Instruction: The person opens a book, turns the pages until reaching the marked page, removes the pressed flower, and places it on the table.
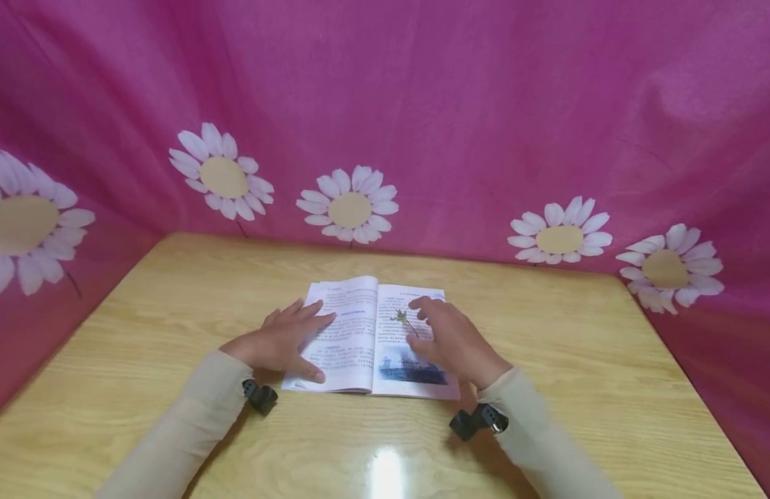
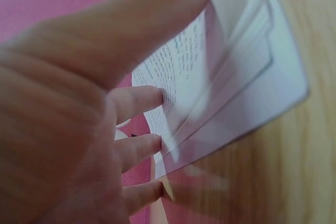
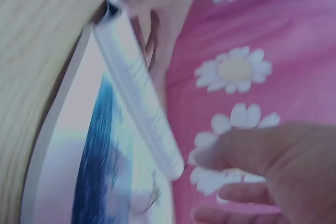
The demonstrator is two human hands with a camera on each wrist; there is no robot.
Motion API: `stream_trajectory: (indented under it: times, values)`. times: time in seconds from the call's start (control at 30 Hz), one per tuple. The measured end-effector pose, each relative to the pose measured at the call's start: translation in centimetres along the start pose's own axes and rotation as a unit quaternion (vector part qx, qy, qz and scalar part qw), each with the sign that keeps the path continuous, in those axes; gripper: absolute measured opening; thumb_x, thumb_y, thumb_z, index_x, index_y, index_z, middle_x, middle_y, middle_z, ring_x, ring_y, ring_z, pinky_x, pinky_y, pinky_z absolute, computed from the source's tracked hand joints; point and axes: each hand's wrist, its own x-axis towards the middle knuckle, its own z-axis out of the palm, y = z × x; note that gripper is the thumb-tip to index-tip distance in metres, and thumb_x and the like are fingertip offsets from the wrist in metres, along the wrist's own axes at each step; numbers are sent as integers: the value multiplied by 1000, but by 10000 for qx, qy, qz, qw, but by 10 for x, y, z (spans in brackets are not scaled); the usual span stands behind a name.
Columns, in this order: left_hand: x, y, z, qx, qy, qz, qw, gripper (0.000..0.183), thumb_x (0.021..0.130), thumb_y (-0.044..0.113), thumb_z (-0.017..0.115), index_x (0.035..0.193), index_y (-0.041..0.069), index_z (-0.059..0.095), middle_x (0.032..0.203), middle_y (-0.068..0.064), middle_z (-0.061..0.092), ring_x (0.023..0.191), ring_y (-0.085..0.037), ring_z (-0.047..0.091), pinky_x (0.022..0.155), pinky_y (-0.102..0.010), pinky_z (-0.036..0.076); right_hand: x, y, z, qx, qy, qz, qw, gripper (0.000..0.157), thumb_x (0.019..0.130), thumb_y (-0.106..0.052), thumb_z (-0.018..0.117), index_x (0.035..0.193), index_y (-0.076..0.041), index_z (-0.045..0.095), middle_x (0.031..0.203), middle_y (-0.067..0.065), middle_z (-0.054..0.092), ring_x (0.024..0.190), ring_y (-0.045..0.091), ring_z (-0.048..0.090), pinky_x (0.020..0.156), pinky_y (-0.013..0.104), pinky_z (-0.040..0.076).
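An open book with printed text lies on the table. My left hand rests on its left page with fingers spread; in the left wrist view the thumb lies over the page and the fingertips are at the book's edge. On the right page, above a blue landscape picture, is a small dried sprig with a thin stem. Over that page hovers my right hand, thumb and fingers apart beside the sprig. In the right wrist view the sprig shows apart from the fingers.
The book sits on a light wooden table. A pink curtain printed with white daisies hangs behind the table and along its sides. Each sleeved wrist carries a small black camera, the left one and the right one.
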Motion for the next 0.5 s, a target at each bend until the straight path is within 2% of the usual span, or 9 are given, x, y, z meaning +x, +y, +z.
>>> stream_trajectory:
  times: [0.1, 0.27, 0.5]
  values:
    - [0, -2, -1, 1, -1, -38, 10000, 105, 68, 54, 80, 154, 24, 27, 162, -7, 10, 147, -38, -3, 111, -64, 1, 5, 8, 3, -158, 175, 347, 9991, 40, 85, -23, 71, 119, -7, 58, 112, 10, 59, 102, 26, 53, 89, 45, 45]
    - [2, -2, 1, -68, -30, -20, 10000, 105, 68, 55, 80, 154, 25, 27, 162, -6, 9, 147, -37, -4, 112, -63, 0, 8, 15, 15, -530, 160, 757, 9956, 34, 78, -29, 75, 103, -12, 60, 117, 11, 53, 108, 31, 45, 91, 48, 37]
    - [0, -1, -1, -95, -23, -99, 9999, 106, 67, 54, 81, 154, 25, 27, 162, -6, 9, 147, -37, -4, 112, -63, -1, 10, 21, 22, -945, 246, 841, 9917, 27, 73, -28, 73, 90, -14, 57, 119, 13, 52, 113, 33, 42, 94, 53, 32]
